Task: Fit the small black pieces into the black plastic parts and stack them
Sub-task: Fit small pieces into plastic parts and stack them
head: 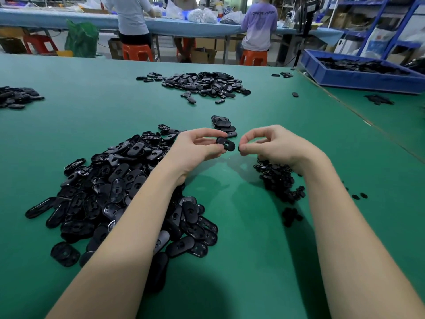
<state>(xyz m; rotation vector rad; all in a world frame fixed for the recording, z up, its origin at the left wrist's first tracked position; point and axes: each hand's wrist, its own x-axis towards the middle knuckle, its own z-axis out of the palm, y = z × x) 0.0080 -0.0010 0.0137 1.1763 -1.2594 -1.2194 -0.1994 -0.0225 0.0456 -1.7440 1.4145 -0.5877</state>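
Black plastic part was pinched by the left hand above the green worktop, its slot turned up, while a small black piece was nipped in the right hand grip just beside it. The fitting step was judged to be in hand; next, the piece would need aligning with the slot, pressing home, then adding to the short stack behind.

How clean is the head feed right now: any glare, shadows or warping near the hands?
Head view: wide-angle bend curves the table edges and stretches the forearms; soft shadows fall under the left hand and right hand; glossy highlights dot the big pile of black parts; the oval part held by the left hand reads sharp; the small piece is barely visible.
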